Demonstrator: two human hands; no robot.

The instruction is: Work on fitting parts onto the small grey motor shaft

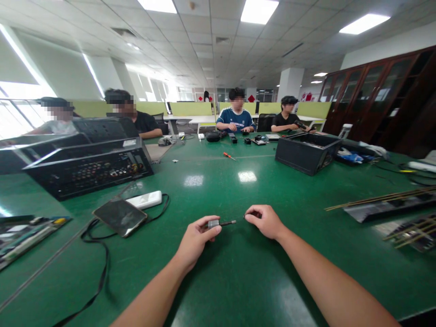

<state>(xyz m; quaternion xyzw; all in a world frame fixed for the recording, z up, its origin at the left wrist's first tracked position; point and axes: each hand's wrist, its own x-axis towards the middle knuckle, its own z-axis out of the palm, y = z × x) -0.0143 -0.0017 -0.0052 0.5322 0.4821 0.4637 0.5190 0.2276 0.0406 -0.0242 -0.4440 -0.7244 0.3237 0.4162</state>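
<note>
Grasping a cylinder [213, 224] in the left grip [196, 237], with its rod [227, 223] toward the right grip [267, 222]. Pinching a dark bit [244, 217] there, apart from the rod.

Both forearms reach forward, left hand [200, 234] and right hand [264, 221] curled

Electronics bench inside an open-plan office

Desk dividers [190, 108], white desks [201, 120] and ceiling panel lights [259, 11] mark an office. The green desk [218, 181] gives it a workshop's use: open computer cases [299, 156], circuit boards [25, 238], 1 orange-handled screwdriver [229, 156], and 4 people seated beyond.
</note>
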